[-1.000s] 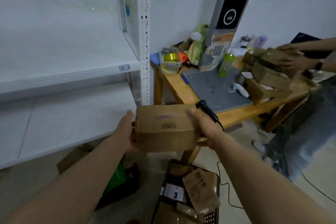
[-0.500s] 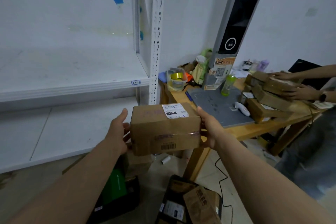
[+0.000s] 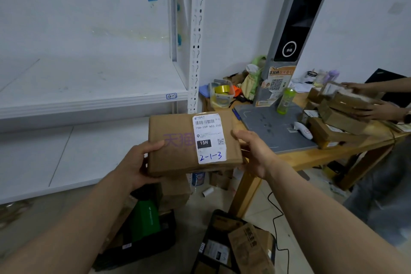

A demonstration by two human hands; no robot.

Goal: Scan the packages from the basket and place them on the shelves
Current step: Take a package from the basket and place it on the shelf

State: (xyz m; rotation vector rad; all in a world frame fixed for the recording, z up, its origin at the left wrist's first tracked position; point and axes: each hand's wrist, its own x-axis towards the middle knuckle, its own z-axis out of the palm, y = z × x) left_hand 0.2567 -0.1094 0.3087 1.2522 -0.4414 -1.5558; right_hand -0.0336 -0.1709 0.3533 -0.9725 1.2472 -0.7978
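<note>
**Position of item.** The package (image 3: 175, 147), a flat brown carton, is being held in mid-air at the centre of the frame. It is sitting in front of the lower shelf (image 3: 66, 151) and just below the edge of the upper shelf (image 3: 89, 102). It is touching neither. Its shipping label (image 3: 210, 138) is facing up, with "2-1-3" handwritten across the bottom.

**Hands.** The left hand (image 3: 135, 162) is gripping the carton's left end, thumb lying on top. The right hand (image 3: 253, 151) is gripping the right end the same way. The fingers beneath are hidden, so how much support they are giving cannot be told.

**Surroundings.** The basket (image 3: 213, 218) is standing on the floor at lower centre, with further parcels showing inside. A handheld scanner (image 3: 302, 129) is lying on the worktop (image 3: 311, 155) at right, where a second person's hands (image 3: 373, 109) are handling a stack of cartons.

**Risks, as judged.**
- Wrong slot: the shelf tag (image 3: 171, 96) appears to be reading "4-2", while the label is carrying "2-1-3". Shelving here could be filing the carton in the wrong place.
- Missed scan: nothing is showing whether the barcode has been read, and the scanner is lying well apart from both hands.
- Drop: the hold is resting on the two ends only. Releasing one hand to reach for the scanner could be tipping the carton onto the basket or the clutter below.
- Collision: the upright post (image 3: 196, 40) is standing just behind the carton's far edge. A careless push forward could be catching a corner on it.
</note>
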